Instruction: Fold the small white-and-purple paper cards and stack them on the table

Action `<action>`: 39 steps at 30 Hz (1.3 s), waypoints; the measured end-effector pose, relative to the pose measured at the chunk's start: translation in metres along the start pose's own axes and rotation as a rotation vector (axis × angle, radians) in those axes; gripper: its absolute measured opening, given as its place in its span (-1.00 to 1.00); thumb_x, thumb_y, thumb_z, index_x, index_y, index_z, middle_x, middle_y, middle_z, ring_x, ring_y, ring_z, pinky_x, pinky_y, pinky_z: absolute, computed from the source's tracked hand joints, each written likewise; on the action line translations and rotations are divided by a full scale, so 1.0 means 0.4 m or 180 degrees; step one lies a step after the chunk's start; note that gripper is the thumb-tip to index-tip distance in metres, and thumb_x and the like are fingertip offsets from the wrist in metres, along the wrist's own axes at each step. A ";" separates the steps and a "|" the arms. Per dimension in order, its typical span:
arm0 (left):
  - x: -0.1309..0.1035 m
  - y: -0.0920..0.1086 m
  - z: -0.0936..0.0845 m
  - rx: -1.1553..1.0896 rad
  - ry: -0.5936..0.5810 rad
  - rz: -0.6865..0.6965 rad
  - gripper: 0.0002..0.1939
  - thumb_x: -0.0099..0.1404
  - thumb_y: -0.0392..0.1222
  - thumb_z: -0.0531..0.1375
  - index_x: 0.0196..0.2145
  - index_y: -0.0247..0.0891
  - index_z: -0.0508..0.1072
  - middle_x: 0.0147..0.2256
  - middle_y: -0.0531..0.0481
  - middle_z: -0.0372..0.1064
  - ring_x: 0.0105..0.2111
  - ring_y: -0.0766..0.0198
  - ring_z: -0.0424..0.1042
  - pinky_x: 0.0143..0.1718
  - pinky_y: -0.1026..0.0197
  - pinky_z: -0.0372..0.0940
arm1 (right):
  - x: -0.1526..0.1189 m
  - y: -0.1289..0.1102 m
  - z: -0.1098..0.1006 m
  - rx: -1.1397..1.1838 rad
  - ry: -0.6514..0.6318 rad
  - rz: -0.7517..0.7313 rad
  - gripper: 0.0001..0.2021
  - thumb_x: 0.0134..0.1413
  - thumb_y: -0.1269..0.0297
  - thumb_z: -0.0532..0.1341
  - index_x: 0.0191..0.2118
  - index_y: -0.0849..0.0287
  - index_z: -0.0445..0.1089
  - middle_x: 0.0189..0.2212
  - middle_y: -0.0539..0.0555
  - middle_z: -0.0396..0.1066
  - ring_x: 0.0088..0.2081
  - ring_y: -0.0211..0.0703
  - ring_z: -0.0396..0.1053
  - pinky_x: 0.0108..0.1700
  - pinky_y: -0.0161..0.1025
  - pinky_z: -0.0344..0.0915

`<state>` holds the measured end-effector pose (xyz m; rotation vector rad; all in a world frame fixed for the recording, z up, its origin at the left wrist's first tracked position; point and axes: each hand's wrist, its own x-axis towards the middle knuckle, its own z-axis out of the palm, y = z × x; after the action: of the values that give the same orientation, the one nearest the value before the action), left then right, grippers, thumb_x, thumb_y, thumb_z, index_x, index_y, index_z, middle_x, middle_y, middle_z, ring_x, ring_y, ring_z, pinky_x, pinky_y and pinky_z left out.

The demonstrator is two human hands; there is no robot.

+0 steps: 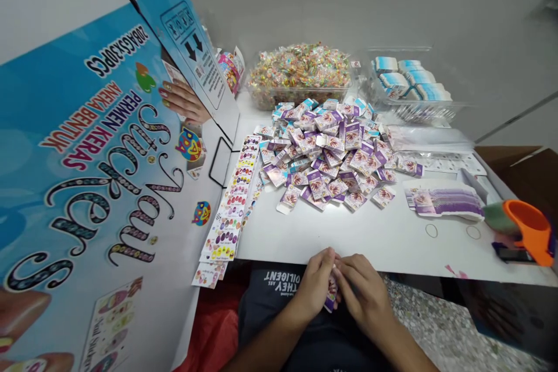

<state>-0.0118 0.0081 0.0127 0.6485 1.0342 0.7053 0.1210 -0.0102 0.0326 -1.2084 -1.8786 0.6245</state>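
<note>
Between my hands, just off the table's front edge, is a small purple-and-white printed box (331, 295). My left hand (317, 280) is closed around its left side, thumb on top. At the box's upper end, my right hand (361, 286) has its fingers pinched together, partly hiding it. What the right fingertips grip there is hard to see, though they press on the box. Beyond my hands lies a heap of similar small boxes (322, 154), mostly purple and white, some showing blue sides. Strips of nail stickers (235, 200) lie stacked to the left of the heap.
A large Nail Stickers carton (131, 145) stands at the left. Behind the heap are a clear tub of wrapped candies (300, 72) and a tray of flat blue-white cartons (412, 84). Flat purple cartons (447, 200), rubber bands (431, 231) and an orange tape dispenser (529, 229) lie right.
</note>
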 end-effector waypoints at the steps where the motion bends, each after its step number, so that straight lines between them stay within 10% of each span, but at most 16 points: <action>1: 0.000 -0.002 0.000 -0.0074 0.0010 0.0018 -0.36 0.24 0.49 0.07 -0.29 -0.23 0.33 -0.65 0.19 0.19 -0.76 0.39 0.21 -0.76 0.36 0.14 | 0.005 0.000 -0.008 -0.0221 -0.0128 -0.0211 -0.75 0.27 0.48 0.17 -0.02 0.09 0.49 -0.21 0.14 0.52 -0.24 -0.08 0.43 -0.18 -0.09 0.40; 10: -0.013 -0.008 -0.013 -0.0886 -0.0127 0.0199 -0.67 0.31 0.11 0.19 -0.18 -0.19 0.30 -0.47 0.14 0.30 -0.55 0.39 0.32 -0.51 0.36 0.22 | 0.009 -0.007 -0.028 0.0513 -0.0722 0.0542 -0.75 0.33 0.30 0.16 0.08 0.08 0.41 -0.13 0.14 0.52 -0.17 -0.12 0.48 -0.08 -0.20 0.46; 18: 0.009 0.015 -0.013 -0.1021 -0.0311 0.0862 -0.43 0.41 0.37 -0.05 -0.01 -0.20 0.25 -0.30 -0.03 0.43 -0.41 0.24 0.43 -0.34 0.21 0.29 | 0.088 0.043 -0.083 0.2225 -0.0211 0.2231 -0.72 0.12 0.08 0.39 -0.14 0.14 0.50 -0.39 0.04 0.52 -0.42 -0.20 0.46 -0.37 -0.30 0.41; 23: 0.039 0.030 -0.018 -0.0745 -0.0048 0.1099 -0.38 0.37 0.42 -0.05 -0.09 -0.25 0.27 -0.37 -0.04 0.42 -0.46 0.25 0.41 -0.44 0.23 0.28 | 0.174 0.067 -0.147 0.2727 0.0855 0.1933 -0.64 0.15 0.08 0.34 0.04 0.04 0.46 0.02 0.17 0.53 0.03 0.02 0.52 0.11 0.03 0.46; 31: 0.045 0.017 -0.020 -0.0626 0.0017 0.1108 -0.36 0.33 0.45 0.00 -0.15 -0.26 0.31 -0.41 -0.04 0.42 -0.53 0.27 0.39 -0.50 0.23 0.28 | 0.142 0.226 -0.263 0.0593 0.1872 0.1396 -0.66 0.16 0.07 0.30 0.00 0.08 0.46 0.12 0.19 0.44 0.21 0.15 0.36 0.25 0.24 0.28; 39: 0.036 0.021 -0.018 -0.0395 0.0011 0.1170 -0.40 0.41 0.37 -0.04 -0.14 -0.29 0.33 -0.39 -0.05 0.40 -0.49 0.27 0.39 -0.47 0.24 0.29 | 0.078 0.495 -0.467 -0.1939 0.0094 0.0637 -0.65 0.05 -0.02 0.36 -0.07 0.02 0.55 0.14 0.28 0.45 0.34 0.41 0.15 0.34 0.39 -0.29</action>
<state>-0.0152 0.0254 0.0089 0.7372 0.8742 1.0823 0.3702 0.0989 0.0000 -1.7935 -2.0041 0.1225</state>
